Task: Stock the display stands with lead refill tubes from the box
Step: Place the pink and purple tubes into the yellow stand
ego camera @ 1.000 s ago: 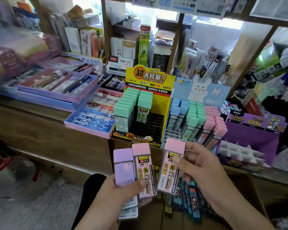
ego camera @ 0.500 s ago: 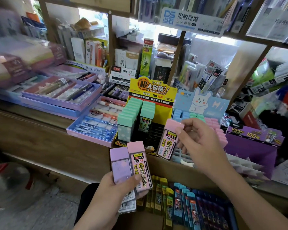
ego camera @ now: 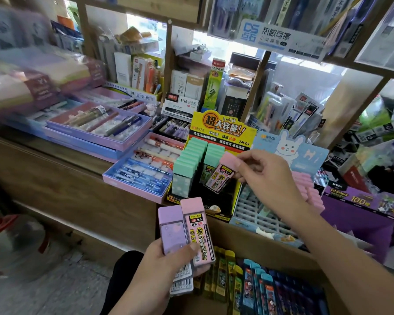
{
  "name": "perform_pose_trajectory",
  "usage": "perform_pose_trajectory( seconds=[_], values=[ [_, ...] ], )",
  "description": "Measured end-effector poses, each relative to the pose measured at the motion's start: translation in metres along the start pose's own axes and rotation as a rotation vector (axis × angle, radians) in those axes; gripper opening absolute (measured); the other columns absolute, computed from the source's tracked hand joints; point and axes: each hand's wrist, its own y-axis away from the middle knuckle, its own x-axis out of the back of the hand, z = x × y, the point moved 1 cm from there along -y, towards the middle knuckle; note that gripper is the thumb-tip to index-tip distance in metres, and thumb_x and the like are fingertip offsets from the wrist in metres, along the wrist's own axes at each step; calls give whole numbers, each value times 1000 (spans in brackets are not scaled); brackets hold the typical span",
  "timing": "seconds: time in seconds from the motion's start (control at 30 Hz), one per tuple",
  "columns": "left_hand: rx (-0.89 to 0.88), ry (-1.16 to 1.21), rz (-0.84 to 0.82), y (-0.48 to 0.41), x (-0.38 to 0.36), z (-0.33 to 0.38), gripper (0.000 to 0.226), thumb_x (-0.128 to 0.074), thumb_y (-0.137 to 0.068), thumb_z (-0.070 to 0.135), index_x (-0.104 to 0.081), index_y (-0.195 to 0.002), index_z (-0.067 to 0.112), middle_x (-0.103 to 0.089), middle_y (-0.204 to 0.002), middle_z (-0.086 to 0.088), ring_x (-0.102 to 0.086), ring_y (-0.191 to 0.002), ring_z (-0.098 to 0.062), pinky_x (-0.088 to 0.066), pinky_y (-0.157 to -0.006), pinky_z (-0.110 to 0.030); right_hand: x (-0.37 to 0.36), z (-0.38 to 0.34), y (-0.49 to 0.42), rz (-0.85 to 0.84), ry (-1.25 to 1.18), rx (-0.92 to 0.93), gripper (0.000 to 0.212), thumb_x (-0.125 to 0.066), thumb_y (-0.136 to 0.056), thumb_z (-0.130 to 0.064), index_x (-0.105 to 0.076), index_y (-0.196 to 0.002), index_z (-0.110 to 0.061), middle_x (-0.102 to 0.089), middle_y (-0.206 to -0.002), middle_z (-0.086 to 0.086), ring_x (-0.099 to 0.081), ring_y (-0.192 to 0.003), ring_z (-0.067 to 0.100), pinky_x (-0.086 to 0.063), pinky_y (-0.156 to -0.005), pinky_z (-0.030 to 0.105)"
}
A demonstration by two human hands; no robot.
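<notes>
Right hand: the right hand (ego camera: 266, 171) is pinching the top end of a pink tube (ego camera: 222, 178) with its thumb and fingers.
Pink tube: it is hanging tilted over the dark slots of the yellow stand (ego camera: 223, 133). Its bottom end is pointing down at a slot, but it is not sitting in one yet.
How it feels: it is looking like hard, smooth plastic, small and light. It may be slippery, and the thin leads inside may be breaking if it falls.
Where to hold: the flat sides near the cap are looking best, so the bottom end is going in free.
Left hand: the left hand (ego camera: 166, 264) is gripping a bunch of tubes below the front of the yellow stand. Its thumb is pressing across a purple tube (ego camera: 172, 230) and a second pink tube (ego camera: 198, 230).
Green tubes: the green tubes (ego camera: 191, 160) are standing in rows in the left part of the yellow stand.
Box: the box (ego camera: 248, 237) is sitting below the yellow stand, holding many more tubes.
Bunny stand: the bunny stand (ego camera: 289, 148) is standing just right of the yellow stand.
</notes>
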Motion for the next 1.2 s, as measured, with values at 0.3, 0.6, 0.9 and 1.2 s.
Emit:
perform_pose_trajectory(
  seconds=[0.3, 0.6, 0.9, 1.2],
  values=[
    [9, 14, 13, 4, 0, 2, 45, -83, -60, 6, -72, -104, 3, -77, -97, -24, -75, -86, -45, -63, -64, -47, -21, 0, -13, -10, 58, 34, 10, -70, -97, -18, -74, -106, -20, -75, -90, -1, -75, -78, 16, -63, -78, 47],
    [24, 20, 33, 7, -2, 5, 39, -83, -60, 2, -73, -97, 3, -77, -94, -24, -75, -83, -45, -63, -60, -46, -19, -1, -16, -49, 138, 74, 14, -68, -98, -17, -76, -108, -22, -72, -87, 3, -70, -82, 28, -60, -79, 50],
    [63, -27, 45, 14, -6, 15, 25, -76, -78, -5, -72, -102, 1, -78, -90, -22, -76, -76, -38, -61, -53, -36, -25, 0, -20, -49, 150, 120, 14, -68, -97, -11, -74, -109, -17, -69, -90, -3, -70, -84, 21, -61, -81, 46],
    [80, -51, 55, 13, -8, 16, 30, -75, -81, -4, -70, -111, 0, -77, -97, -23, -75, -86, -41, -64, -64, -44, -27, -1, -21, -62, 205, 142, 21, -68, -99, -13, -74, -118, -18, -69, -90, -6, -71, -82, 14, -62, -81, 44]
  ],
)
